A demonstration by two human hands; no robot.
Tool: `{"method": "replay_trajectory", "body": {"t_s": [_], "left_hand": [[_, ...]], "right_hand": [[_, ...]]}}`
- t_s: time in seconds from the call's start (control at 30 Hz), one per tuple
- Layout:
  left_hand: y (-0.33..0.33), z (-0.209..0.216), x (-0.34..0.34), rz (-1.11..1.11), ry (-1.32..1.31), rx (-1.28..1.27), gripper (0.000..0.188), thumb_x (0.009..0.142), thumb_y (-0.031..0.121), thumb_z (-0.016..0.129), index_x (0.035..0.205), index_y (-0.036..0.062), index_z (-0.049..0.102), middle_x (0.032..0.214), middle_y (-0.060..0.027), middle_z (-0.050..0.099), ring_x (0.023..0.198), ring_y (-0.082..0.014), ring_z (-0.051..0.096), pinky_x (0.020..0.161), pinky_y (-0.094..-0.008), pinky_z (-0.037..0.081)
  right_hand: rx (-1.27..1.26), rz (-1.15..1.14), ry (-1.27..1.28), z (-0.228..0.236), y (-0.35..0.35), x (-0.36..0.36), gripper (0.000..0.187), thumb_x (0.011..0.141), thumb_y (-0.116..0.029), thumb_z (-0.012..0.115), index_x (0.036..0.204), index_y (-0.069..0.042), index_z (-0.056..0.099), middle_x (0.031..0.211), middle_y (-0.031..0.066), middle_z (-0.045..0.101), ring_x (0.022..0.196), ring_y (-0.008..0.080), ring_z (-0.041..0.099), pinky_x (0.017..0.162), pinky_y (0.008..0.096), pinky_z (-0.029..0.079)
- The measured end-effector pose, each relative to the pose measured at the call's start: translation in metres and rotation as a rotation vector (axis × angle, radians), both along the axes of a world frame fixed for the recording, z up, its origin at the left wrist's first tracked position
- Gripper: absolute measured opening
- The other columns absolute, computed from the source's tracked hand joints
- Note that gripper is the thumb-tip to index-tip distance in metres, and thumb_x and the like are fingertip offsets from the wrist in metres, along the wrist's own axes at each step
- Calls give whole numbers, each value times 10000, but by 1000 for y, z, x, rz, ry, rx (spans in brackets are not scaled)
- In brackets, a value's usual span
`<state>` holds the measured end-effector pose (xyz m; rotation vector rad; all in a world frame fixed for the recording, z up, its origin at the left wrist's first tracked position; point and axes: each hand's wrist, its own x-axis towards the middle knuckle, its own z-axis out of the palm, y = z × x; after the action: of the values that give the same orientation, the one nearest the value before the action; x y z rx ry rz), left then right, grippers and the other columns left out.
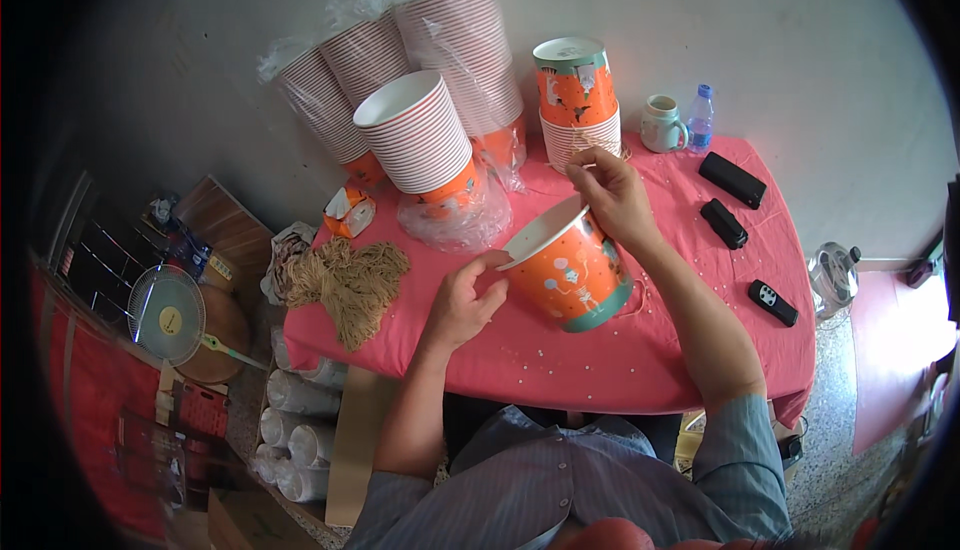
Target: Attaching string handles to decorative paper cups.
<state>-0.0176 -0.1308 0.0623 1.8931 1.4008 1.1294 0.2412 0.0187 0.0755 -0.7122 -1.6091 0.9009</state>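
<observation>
An orange paper bucket [572, 275] with a green base band and cartoon figures tilts over the front of the table, its white mouth toward the upper left. My left hand [462, 302] is at its left rim, with the fingers closed at the edge. Above the right rim, my right hand [612, 195] pinches a thin tan cord [585, 140], whose strands show just over the fingertips. More thin cord [642, 298] hangs at the bucket's right side. Part of the right rim is hidden behind my right hand.
Nested buckets [415, 135] and plastic-wrapped stacks [460, 50] stand at the back left. A bundle of tan cords [350, 290] lies left. Behind my right hand stands another bucket stack [575, 90]. A mug [662, 125], bottle [700, 118], black case [732, 180] and remote [773, 303] are right.
</observation>
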Motion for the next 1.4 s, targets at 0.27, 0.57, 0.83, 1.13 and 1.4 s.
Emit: {"method": "replay_trajectory", "body": {"t_s": [0.27, 0.57, 0.83, 1.13, 1.4], "left_hand": [[-8, 28, 20, -83, -25, 104, 264, 1055, 140, 705, 1242, -47, 703, 1075, -136, 790, 987, -169, 750, 885, -343, 581], [-7, 32, 29, -135, -235, -20, 195, 1077, 131, 685, 1152, -47, 715, 942, -40, 750, 895, -72, 699, 793, -289, 569], [-13, 44, 32, -128, -136, -66, 192, 1072, 99, 632, 1162, -51, 712, 925, -41, 742, 864, -75, 694, 761, -291, 574], [-16, 39, 32, -105, -138, -61, 203, 1067, 83, 596, 1159, -57, 711, 920, -57, 731, 870, -85, 679, 770, -294, 562], [-16, 52, 24, -228, 3, -29, 191, 1100, 143, 648, 1129, -39, 700, 858, -68, 681, 837, -84, 680, 762, -307, 555]], "right_hand": [[148, -110, -143, 26, -61, -28, 111, 1058, -140, 729, 1111, -45, 713, 643, 33, 630, 578, 65, 554, 544, 318, 439], [54, -74, 35, 5, -25, -22, 127, 1057, -131, 723, 1123, -23, 707, 696, 48, 635, 608, 74, 540, 570, 325, 450], [107, -78, -6, 15, -43, -27, 127, 1053, -125, 720, 1134, -29, 706, 680, 51, 656, 575, 90, 557, 558, 330, 451], [88, -72, -45, 16, -45, -27, 126, 1055, -126, 714, 1131, -28, 700, 665, 55, 634, 567, 89, 519, 558, 337, 437], [62, -44, -68, 17, -45, -24, 120, 1095, -150, 704, 1124, -36, 686, 681, -25, 587, 651, 34, 497, 581, 280, 414]]}}
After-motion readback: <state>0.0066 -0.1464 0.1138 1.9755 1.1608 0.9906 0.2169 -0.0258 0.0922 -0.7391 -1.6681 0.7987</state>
